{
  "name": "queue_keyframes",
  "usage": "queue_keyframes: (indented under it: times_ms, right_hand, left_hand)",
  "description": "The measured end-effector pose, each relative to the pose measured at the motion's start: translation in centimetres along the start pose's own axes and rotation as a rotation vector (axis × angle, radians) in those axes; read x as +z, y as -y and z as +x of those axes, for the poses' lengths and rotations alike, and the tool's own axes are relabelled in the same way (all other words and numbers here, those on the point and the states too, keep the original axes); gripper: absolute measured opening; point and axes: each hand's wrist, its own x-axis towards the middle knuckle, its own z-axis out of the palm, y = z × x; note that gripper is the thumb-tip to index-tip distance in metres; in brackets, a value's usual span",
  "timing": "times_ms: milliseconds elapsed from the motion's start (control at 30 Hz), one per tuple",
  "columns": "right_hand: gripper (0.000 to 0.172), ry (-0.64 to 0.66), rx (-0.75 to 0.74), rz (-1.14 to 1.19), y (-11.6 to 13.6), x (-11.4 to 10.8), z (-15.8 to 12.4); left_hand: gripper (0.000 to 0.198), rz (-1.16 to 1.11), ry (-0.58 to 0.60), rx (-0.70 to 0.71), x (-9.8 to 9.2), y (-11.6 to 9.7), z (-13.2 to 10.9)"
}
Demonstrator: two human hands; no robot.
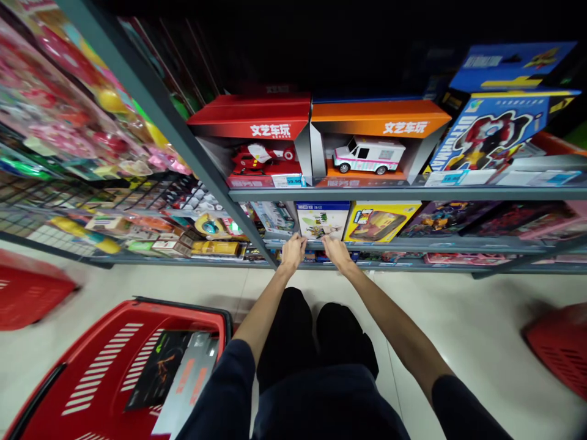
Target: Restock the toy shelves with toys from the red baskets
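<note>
A white toy box (322,219) with a blue top band stands on the lower shelf, with a green and yellow picture on its front. At its lower left corner is my left hand (293,252), fingers curled and closed. My right hand (337,252) is closed at the lower right part of the same box, its fingertips against the front. Both hands are level with the shelf edge, which partly hides how the fingers sit. Right beside it stands a yellow toy box (381,221), and a pale blue box (274,217) is on its left.
Overhead, the upper shelf edge (394,195) carries a red car box (257,113), an orange van box (380,113) and a blue robot box (493,134). A red basket (98,318) holding boxes stands on the floor at left. Another red basket (562,345) is at right.
</note>
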Motion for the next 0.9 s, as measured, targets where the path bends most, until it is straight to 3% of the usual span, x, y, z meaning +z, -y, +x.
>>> queue_keyframes:
  times_ms: [167, 367, 667, 900]
  right_hand:
    - [0.046, 0.067, -0.101, -0.088, -0.9, 0.5, 0.4]
    - [0.048, 0.057, -0.144, -0.134, -1.6, 1.0, 0.6]
    - [0.051, 0.014, -0.14, -0.13, -2.2, 2.3, 1.1]
    - [0.057, -0.049, -0.112, -0.13, -2.0, 3.3, 1.4]
  left_hand:
    - [0.035, 0.031, 0.041, 0.076, -0.4, 0.1, 0.3]
    - [0.038, 0.038, 0.034, 0.084, 0.1, 0.4, 0.2]
    - [0.039, -0.081, -0.012, 0.124, 0.8, 1.9, 0.5]
    - [0.041, 0.007, -0.004, 0.192, 1.5, 3.0, 0.6]
